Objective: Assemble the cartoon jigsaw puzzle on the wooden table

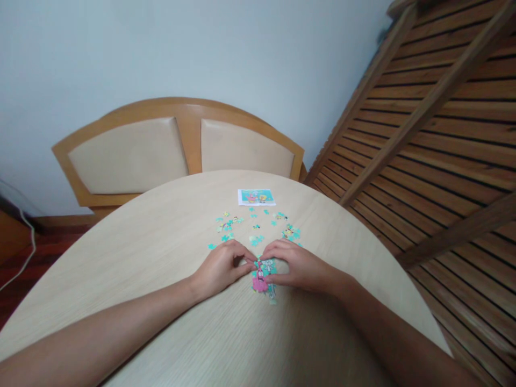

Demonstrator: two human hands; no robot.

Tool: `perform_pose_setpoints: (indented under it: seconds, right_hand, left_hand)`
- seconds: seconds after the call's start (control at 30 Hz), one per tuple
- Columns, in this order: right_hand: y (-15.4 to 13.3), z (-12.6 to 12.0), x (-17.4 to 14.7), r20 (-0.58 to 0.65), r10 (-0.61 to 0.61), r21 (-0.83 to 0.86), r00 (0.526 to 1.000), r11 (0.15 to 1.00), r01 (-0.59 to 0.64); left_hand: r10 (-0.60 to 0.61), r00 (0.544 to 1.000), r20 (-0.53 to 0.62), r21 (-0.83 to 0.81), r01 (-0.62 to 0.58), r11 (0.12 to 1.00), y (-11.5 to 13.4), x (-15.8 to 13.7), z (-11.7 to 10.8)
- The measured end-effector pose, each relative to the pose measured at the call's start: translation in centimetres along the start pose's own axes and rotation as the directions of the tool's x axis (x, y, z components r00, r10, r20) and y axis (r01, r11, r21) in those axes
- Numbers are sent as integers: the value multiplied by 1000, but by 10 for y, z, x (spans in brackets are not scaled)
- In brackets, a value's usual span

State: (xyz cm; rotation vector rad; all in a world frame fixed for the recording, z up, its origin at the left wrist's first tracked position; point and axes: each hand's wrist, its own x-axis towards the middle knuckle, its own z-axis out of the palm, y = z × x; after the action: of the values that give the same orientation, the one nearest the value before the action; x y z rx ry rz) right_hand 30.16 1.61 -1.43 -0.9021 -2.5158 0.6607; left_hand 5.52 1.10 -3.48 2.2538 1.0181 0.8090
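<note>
the partly joined puzzle lies on the table near its wearer's side, between the two hands, showing a pink figure beside a pale one on turquoise. the left hand has its thumb and forefinger tips close together at the puzzle's upper left edge; i cannot tell whether they pinch a piece. the right hand curves over the other side, fingertips by the top edge and thumb across the face; whether it grips or only presses, i cannot tell. just beyond, loose pieces lie scattered in small groups, mostly turquoise with some yellow. past them sits a printed picture. the pale round table faces a padded wooden backrest by the wall, with a slatted wooden panel slanting along the right.
</note>
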Motion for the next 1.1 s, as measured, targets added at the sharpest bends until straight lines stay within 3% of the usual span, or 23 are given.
perform_pose_setpoints:
  seconds: [0.6,1.1]
  right_hand:
    - [-1,-1,-1,15,-12,-24,1000,1000,12]
    - [-4,-4,-1,67,-24,-113,997,993,32]
  left_hand:
    - [-12,1000,5,-2,12,1000,2,0,0]
    - [40,999,33,125,-43,991,6,-1,-2]
